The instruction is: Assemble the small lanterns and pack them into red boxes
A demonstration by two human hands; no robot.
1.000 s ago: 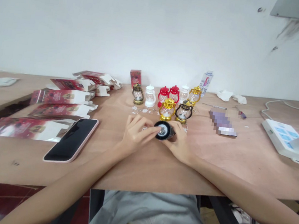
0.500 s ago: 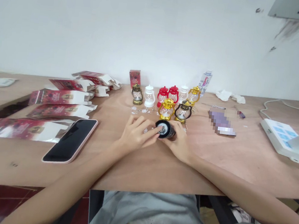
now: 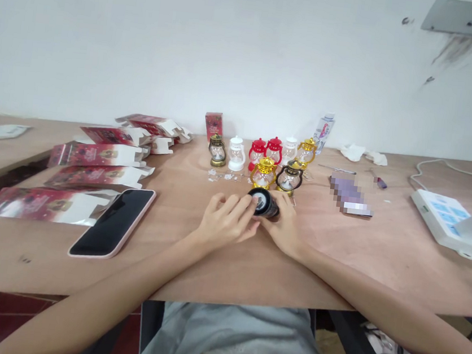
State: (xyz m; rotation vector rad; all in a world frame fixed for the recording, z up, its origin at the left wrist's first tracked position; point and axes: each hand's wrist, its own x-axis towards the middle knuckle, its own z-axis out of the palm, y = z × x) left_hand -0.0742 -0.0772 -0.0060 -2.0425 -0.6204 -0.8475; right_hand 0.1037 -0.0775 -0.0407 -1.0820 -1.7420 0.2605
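A small black lantern [image 3: 261,202] lies tipped in my right hand [image 3: 285,223], its round base turned toward me. A pale disc shows inside the base's dark rim. The right fingers wrap the far side of it and are partly hidden. My left hand [image 3: 226,218] is at the base's left edge, fingers curled together and tips touching the rim; whether something small is between them is hidden. Just beyond stand a gold lantern [image 3: 263,174] and a dark bronze lantern [image 3: 289,178]. Behind are red lanterns [image 3: 258,152], a white lantern [image 3: 237,154] and others.
Flattened red boxes [image 3: 45,203] and a phone [image 3: 113,223] lie to the left. Small white scraps [image 3: 221,175] are near the lanterns. On the right are a pixelated purple item [image 3: 349,194], a screwdriver-like tool [image 3: 379,181], crumpled tissue [image 3: 353,152] and a power strip [image 3: 448,218].
My left fingers have drawn back from the middle of the base to its left edge and curled more. The lantern stays in my right hand, shifted slightly right in view.
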